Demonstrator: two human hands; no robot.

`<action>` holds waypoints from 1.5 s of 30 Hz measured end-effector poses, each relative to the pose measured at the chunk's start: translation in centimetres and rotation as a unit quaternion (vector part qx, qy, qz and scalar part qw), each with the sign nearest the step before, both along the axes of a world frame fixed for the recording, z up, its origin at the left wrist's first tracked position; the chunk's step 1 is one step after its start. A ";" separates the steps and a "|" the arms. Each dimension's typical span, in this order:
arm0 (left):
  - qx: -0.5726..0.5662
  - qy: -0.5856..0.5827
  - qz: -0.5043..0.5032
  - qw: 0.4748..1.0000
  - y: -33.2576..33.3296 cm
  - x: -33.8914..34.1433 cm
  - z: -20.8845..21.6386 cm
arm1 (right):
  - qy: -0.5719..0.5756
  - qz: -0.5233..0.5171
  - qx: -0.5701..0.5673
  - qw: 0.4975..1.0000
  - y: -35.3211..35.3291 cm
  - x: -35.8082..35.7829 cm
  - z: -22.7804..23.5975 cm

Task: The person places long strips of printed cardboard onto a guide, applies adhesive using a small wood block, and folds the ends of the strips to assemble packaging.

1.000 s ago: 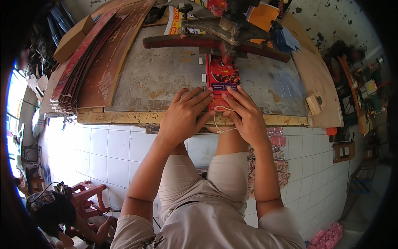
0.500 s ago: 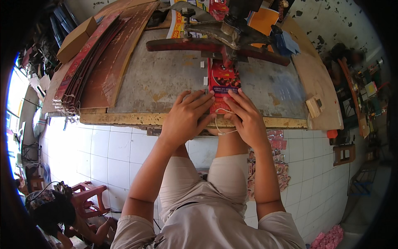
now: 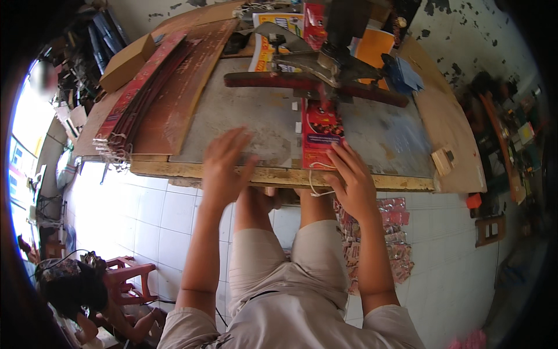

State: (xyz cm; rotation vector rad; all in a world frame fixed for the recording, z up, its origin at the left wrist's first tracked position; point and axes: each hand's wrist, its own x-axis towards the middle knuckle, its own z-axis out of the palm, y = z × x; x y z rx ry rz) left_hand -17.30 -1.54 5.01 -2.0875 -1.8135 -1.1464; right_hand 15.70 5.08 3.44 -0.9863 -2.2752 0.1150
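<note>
A red printed strip (image 3: 321, 129) with a white string (image 3: 314, 185) at its near end lies on the metal-topped bench, its far end under the crossbar of a hand press (image 3: 325, 81). My right hand (image 3: 353, 177) rests at the strip's near right edge, fingers stretched out over it. Off to the left, my left hand (image 3: 225, 166) is raised over the bench's front edge with its fingers spread, slightly blurred, holding nothing. Two small white blocks (image 3: 298, 127) sit along the strip's left side.
At the left lies a stack of red printed strips (image 3: 136, 96) beside a cardboard box (image 3: 128, 61). A small wooden block (image 3: 443, 161) is on the right. Below, many small packets (image 3: 378, 256) cover part of the tiled floor. A person (image 3: 75, 291) sits low at left near a red stool (image 3: 129, 276).
My left hand has come off the strip and moved left. My right hand stays by the strip's near right edge. The view has shifted slightly.
</note>
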 end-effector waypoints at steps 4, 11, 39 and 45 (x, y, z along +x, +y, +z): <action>0.049 0.073 0.194 0.977 -1.7 -9.1 -0.3 | 0.054 0.028 -0.015 0.998 -1.8 1.7 -0.4; -0.047 0.023 0.182 0.982 -4.9 -13.0 0.7 | 0.025 -0.271 0.064 0.960 0.0 12.2 -0.9; -0.063 -0.688 -0.167 0.703 -4.8 4.8 1.0 | 0.024 -0.093 0.043 0.994 -3.1 8.8 1.7; -0.188 -0.779 -0.275 0.532 -3.1 10.1 0.9 | 0.211 0.018 -0.061 0.976 -6.0 3.9 5.7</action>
